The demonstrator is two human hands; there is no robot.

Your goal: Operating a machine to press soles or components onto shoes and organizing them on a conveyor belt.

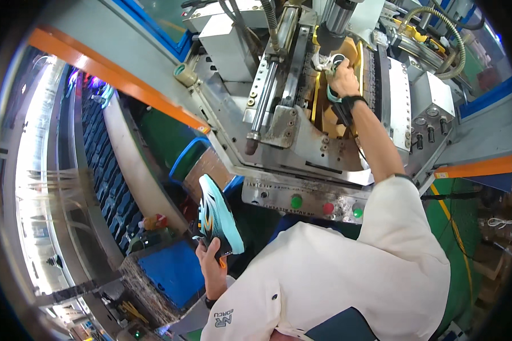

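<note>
My left hand (211, 268) is closed round the heel end of a sneaker (221, 213), held toe up with its pale teal sole facing right; the upper is black, white and orange. Stretched forward into a press machine (290, 128), my right hand (345, 80) is closed on a second shoe (326, 62). Its white and dark upper shows beside my fingers, with a bit of teal below them. The rest of that shoe is hidden by the hand and the machine. Above it hangs a metal cylinder (339, 20), and yellowish pads (351, 51) stand close around it.
Green and red buttons (327, 208) line the machine's front panel. A dark slatted conveyor (105, 153) runs along the left. Below it stands a blue-topped surface (170, 271). An orange rail (114, 79) crosses at upper left; gauges and valves (429, 125) stick out at right.
</note>
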